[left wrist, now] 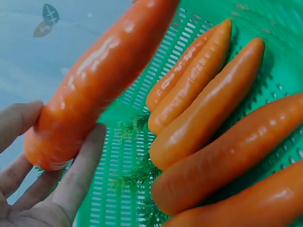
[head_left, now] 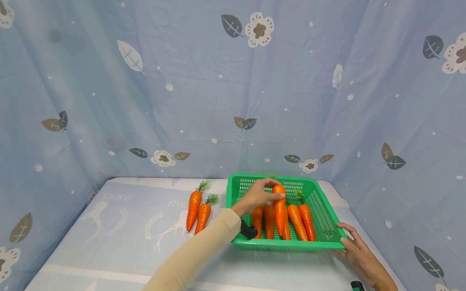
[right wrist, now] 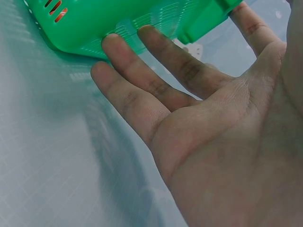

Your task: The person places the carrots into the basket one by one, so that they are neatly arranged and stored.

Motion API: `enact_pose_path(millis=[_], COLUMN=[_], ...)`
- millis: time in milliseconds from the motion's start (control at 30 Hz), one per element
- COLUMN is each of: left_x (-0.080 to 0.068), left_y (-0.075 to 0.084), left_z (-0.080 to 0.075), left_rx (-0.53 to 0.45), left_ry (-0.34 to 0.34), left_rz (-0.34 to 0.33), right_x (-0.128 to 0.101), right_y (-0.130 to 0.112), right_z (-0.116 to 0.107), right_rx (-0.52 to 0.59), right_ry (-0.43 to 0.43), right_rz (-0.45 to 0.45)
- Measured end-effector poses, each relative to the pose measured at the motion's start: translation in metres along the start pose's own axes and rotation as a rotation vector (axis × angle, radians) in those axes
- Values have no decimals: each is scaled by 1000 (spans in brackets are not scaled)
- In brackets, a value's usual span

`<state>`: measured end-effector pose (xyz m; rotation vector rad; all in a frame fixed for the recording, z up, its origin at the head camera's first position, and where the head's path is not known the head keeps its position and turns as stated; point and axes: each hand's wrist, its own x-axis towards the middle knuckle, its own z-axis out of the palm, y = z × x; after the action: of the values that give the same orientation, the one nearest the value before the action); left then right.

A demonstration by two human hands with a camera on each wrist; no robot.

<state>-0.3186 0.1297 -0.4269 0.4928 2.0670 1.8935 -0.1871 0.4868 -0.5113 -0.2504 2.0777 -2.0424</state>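
A green plastic basket [head_left: 327,238] stands on the table, with several orange carrots [head_left: 301,221] lying side by side in it. My left hand [head_left: 259,197] grips one carrot [head_left: 279,209] by its thick end and holds it above the others, tip pointing towards me. The left wrist view shows that carrot [left wrist: 99,80] between thumb and fingers over the basket's mesh floor [left wrist: 118,189]. My right hand [head_left: 354,248] rests with straight fingers [right wrist: 142,90] against the basket's near right corner [right wrist: 142,23].
Two more carrots [head_left: 198,210] with green tops lie on the table left of the basket. Patterned blue cloth covers the table [head_left: 120,242] and hangs as walls behind and on both sides. A small black object [head_left: 248,231] sits by the basket's near left corner.
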Motion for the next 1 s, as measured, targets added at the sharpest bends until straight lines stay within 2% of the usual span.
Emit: enact_pose_path(millis=[167,433,633,800,1000], left_x=[7,15,20,25,29], left_y=[1,-3,-7,-8,-11], left_z=[14,31,42,49,54], left_rx=[-19,-42,-77,-105,-91], left_ry=[-14,-14,9,-15,-53], left_rz=[-10,-24,-40,-38,-30], right_x=[-2,-3,-4,-4,-1], right_y=[0,0,0,1,-1], right_z=[-2,3,3,2,2], right_rx=[21,-20,-6,11,17], right_ry=[-30,37,48,40,25], right_rz=[-28,2,14,24,24])
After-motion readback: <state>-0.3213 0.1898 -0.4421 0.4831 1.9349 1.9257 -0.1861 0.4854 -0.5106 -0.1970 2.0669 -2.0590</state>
